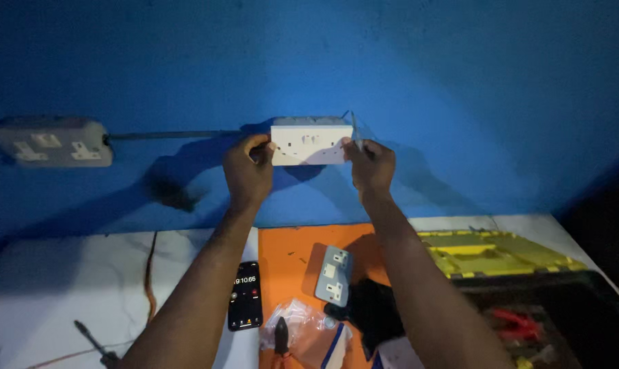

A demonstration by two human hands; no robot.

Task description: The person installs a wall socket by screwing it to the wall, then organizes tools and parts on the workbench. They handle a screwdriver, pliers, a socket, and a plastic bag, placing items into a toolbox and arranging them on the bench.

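Grip of both hands — left hand [246, 169], right hand [371, 164] — holds the white socket [308, 142] against the blue wall [459, 82].

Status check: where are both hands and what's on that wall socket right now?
Left hand and right hand grip the ends of the white socket faceplate, held against the blue wall. Thin tool in right hand. Nothing blocking.
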